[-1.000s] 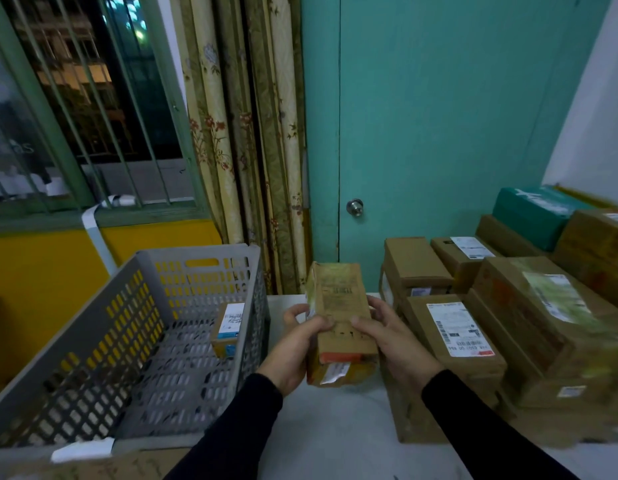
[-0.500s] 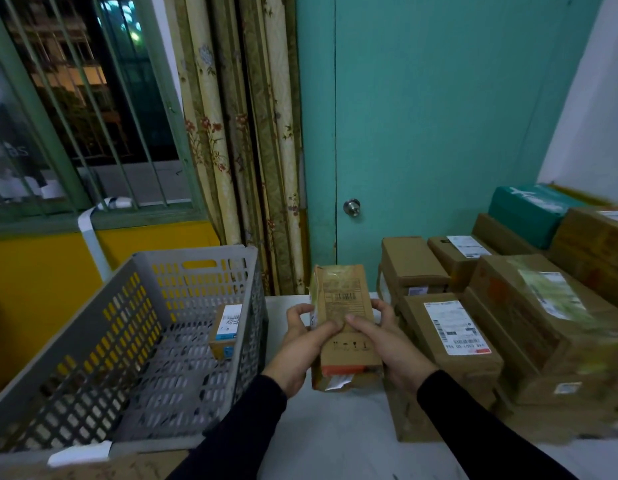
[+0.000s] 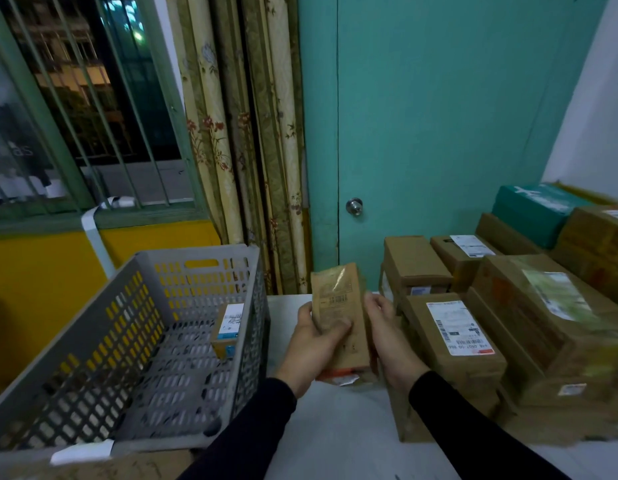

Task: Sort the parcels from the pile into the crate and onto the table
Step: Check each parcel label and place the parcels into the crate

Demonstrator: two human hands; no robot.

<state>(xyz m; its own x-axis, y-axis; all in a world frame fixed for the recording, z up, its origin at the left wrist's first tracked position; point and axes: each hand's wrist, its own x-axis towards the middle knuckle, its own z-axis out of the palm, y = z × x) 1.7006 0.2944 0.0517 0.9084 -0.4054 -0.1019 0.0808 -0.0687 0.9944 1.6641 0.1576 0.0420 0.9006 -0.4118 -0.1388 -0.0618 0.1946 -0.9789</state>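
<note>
I hold a narrow brown cardboard parcel [image 3: 338,306] upright over the white table [image 3: 335,441], between the crate and the pile. My left hand [image 3: 311,348] grips its left side with the thumb across the front. My right hand [image 3: 387,337] holds its right edge, fingers behind it. The grey slotted crate [image 3: 127,289] stands at the left with one small box [image 3: 228,329] leaning inside its right wall. The pile of brown parcels [image 3: 508,323] fills the right side of the table.
A teal box [image 3: 532,211] tops the pile at the far right. A teal door with a knob [image 3: 354,205] and curtains [image 3: 245,150] stand behind the table. A barred window [image 3: 75,98] sits over a yellow wall at the left.
The parcel has turned more upright and shifted slightly in my hands. My right thumb has left its front and my right hand now sits along its right edge.
</note>
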